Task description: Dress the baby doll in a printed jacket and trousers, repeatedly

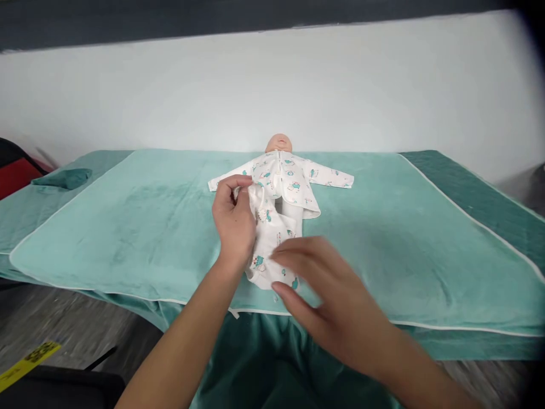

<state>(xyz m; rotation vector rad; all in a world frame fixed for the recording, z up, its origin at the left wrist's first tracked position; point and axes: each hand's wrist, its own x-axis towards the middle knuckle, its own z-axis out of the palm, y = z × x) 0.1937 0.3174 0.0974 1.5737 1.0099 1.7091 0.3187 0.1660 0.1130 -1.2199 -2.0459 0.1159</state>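
Note:
A baby doll point(279, 143) lies on its back, dressed in a white printed jacket point(293, 176) with its sleeves spread to both sides. Over its lower body are white printed pants point(270, 244), bunched and partly pulled up. My left hand point(235, 218) pinches the upper left edge of the pants, just below the jacket's hem. Slightly blurred, my right hand point(319, 284) hovers beside the lower part of the pants, fingers apart from the thumb. Between jacket and pants a strip of the doll's pale body shows. Its legs are hidden by the cloth.
A light green velvet cover point(128, 227) with white piping spreads over the bed. Behind it stands a white wall point(191, 96). A red and black object point(19, 170) is at the far left, and a yellow strip point(29, 363) lies at lower left.

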